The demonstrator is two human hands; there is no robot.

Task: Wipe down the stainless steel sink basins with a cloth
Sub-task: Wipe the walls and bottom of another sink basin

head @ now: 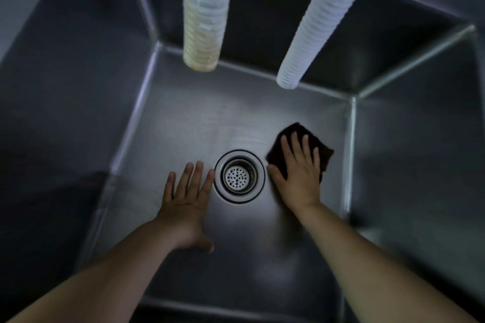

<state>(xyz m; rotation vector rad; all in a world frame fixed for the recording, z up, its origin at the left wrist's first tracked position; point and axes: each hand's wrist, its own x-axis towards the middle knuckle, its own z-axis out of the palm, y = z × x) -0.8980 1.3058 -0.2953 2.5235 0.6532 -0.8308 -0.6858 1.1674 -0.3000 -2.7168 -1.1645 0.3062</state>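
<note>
1. Location of task items: the cloth [301, 149], dark and folded, is seen flat on the floor of the basin [183, 126], right of centre in the frame, just right of the drain [239, 176] and near the right wall.
2. Risk, as judged: the cloth may be dragged over the drain rim and bunched there, since it lies just beside it; a strip along the right wall seam may be missed if the stroke is kept short.
3. Further risk, as judged: the two corrugated hoses [207, 10] hanging at the top of the frame may be knocked when the far wall is reached for.
4. Right hand [299, 173]: the palm is laid on the cloth, fingers straight and spread toward the far wall, thumb out toward the drain; nothing is pinched, so the cloth is pressed down rather than gripped.
5. Left hand [185, 199]: it is held flat just left of the drain, fingers straight and slightly apart, thumb pointing to the lower frame; nothing is held. Contact with the floor cannot be told.
</note>
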